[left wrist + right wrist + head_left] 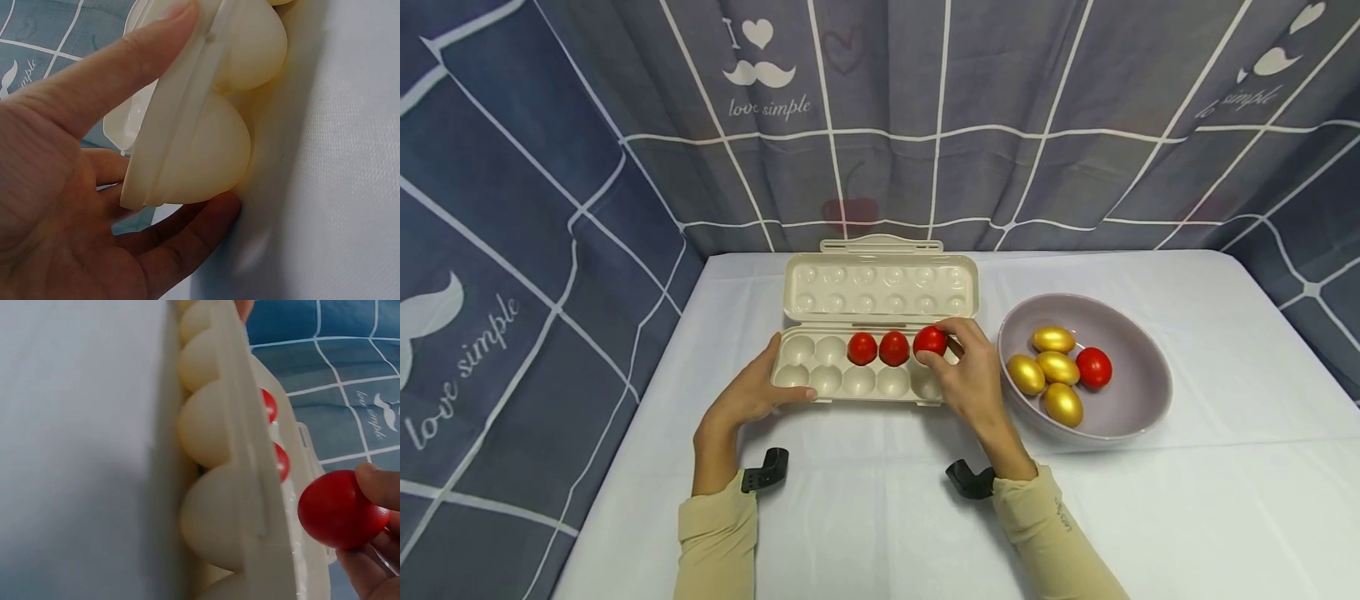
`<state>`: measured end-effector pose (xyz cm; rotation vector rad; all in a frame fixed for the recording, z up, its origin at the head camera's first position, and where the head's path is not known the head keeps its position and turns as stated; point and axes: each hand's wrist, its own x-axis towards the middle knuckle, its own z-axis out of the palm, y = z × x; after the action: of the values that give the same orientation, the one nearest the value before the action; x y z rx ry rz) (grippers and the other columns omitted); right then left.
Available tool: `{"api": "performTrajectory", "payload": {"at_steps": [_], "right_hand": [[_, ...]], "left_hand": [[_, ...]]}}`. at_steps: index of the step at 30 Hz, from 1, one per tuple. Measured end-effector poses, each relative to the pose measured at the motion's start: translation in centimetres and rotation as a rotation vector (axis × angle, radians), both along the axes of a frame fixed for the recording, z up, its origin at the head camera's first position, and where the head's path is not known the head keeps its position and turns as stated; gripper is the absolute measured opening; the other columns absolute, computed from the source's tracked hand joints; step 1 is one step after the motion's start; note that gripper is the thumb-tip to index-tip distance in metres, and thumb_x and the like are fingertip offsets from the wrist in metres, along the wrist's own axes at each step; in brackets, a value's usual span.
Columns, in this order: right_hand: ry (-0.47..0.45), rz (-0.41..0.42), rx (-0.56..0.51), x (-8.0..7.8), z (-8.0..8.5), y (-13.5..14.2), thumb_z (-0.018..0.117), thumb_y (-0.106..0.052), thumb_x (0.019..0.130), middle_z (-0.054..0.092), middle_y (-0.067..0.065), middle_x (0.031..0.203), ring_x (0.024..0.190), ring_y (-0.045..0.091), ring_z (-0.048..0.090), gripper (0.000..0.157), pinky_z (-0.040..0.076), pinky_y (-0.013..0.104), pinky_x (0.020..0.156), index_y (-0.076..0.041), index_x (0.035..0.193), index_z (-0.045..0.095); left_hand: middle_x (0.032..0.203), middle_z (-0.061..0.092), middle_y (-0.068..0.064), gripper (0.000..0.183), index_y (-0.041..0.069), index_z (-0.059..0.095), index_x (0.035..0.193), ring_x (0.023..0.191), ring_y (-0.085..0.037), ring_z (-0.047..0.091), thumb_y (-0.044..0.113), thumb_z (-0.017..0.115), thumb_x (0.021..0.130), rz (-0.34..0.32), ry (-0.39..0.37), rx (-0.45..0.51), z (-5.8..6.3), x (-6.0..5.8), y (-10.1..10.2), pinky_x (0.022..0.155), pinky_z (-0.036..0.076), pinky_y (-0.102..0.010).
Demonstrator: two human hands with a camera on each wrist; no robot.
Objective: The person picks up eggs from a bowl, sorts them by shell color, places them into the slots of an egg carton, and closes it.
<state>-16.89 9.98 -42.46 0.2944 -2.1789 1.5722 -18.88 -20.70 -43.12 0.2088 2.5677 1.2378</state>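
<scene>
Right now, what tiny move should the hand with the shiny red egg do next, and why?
I'd probably lower that shiny red egg into the back row of the open cream plastic egg carton: the right hand pinches it above there, beside two glossy red eggs seated in that row, and the left hand grips the carton's left end.

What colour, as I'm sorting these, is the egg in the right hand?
Red; the egg shows best in the right wrist view.
</scene>
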Motion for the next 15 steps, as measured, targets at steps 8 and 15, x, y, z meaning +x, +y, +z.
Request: {"api": "performTrajectory", "payload": {"at_steps": [8, 15], "right_hand": [[-0.09, -0.059, -0.039, -0.6, -1.2, -0.1, 0.082, 0.012, 0.071, 0.06, 0.02, 0.106, 0.104, 0.033, 0.062, 0.039, 0.052, 0.039, 0.09, 0.011, 0.106, 0.066], [-0.091, -0.091, -0.053, -1.1, -2.1, 0.1, 0.081, 0.014, 0.071, 0.059, 0.021, 0.106, 0.105, 0.033, 0.061, 0.039, 0.051, 0.035, 0.091, 0.012, 0.106, 0.065]], "left_hand": [[0.16, 0.009, -0.028, 0.118, -0.007, 0.0, 0.154, 0.145, -0.043, 0.012, 0.03, 0.083, 0.079, 0.006, -0.009, -0.013, 0.2, 0.1, 0.0, 0.114, 0.012, -0.059], [0.157, 0.026, -0.024, 0.115, -0.001, 0.004, 0.156, 0.141, -0.039, 0.028, 0.027, 0.084, 0.078, 0.004, 0.009, 0.014, -0.1, -0.1, 0.0, 0.113, 0.019, -0.057]]}}
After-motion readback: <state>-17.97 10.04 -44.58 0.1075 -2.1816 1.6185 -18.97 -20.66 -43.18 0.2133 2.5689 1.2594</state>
